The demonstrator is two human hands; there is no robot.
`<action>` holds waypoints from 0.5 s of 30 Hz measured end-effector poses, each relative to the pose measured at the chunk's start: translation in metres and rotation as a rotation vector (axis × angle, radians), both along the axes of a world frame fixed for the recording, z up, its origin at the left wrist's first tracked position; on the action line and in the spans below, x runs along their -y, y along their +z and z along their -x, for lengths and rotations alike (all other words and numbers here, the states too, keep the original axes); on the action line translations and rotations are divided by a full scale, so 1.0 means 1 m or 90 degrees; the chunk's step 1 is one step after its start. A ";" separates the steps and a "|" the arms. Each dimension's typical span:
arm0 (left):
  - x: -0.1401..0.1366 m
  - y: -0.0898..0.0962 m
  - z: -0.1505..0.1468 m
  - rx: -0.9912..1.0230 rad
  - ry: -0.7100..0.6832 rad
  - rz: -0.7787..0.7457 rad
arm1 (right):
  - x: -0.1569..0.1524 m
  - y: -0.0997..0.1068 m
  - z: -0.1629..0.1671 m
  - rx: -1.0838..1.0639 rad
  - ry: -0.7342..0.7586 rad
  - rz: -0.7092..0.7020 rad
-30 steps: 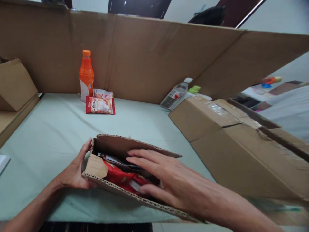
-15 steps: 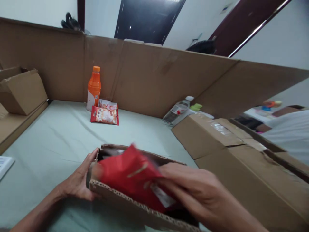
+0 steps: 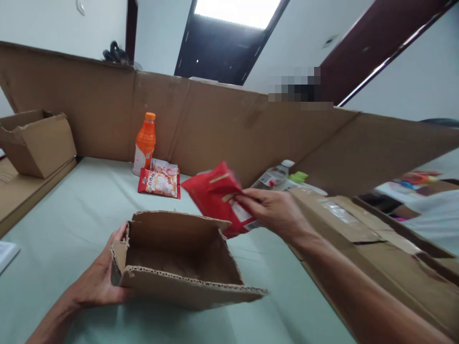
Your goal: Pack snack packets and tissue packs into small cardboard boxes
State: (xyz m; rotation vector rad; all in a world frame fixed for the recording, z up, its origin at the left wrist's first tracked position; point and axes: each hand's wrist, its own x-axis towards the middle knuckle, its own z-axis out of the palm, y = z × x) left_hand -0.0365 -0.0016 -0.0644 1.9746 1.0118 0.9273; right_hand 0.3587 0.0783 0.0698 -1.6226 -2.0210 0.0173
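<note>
My left hand (image 3: 103,277) grips the left end of a small open cardboard box (image 3: 193,291), fingers behind and thumb in front. Inside, the box shows only its bare brown walls and floor. Held up beyond the box's right rear corner is a red snack packet (image 3: 218,198), its right edge pinched in my right hand (image 3: 272,210). Further back, an orange drink bottle (image 3: 144,143) stands upright against the cardboard wall. In front of it lie a red and white snack packet (image 3: 159,184) and a pale pink packet (image 3: 165,167).
A tall cardboard wall (image 3: 222,119) runs along the back. On the left sits another open carton (image 3: 46,143). Large cardboard boxes (image 3: 351,239) line the right, beside a leaning clear bottle (image 3: 274,177). A person's pale sleeve (image 3: 435,224) shows at far right.
My right hand has lifted the red packet up out of the box and carried it away towards the back. My left hand still holds the box, whose inside is now visible.
</note>
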 end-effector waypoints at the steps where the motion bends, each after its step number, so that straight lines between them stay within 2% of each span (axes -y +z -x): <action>1: 0.000 -0.002 -0.001 0.000 -0.009 0.008 | -0.015 -0.010 0.008 0.022 0.019 0.037; 4: -0.001 -0.009 -0.002 0.006 -0.011 0.035 | -0.055 -0.031 0.031 0.060 0.066 0.091; 6: 0.000 -0.014 0.000 0.007 -0.008 0.057 | -0.079 -0.032 0.043 0.069 0.079 0.093; 12: 0.004 -0.024 0.005 -0.032 -0.004 0.066 | -0.150 0.002 0.066 0.040 0.066 0.042; 15: 0.004 -0.022 0.004 -0.016 -0.013 0.088 | -0.171 0.010 0.071 -0.028 0.044 -0.009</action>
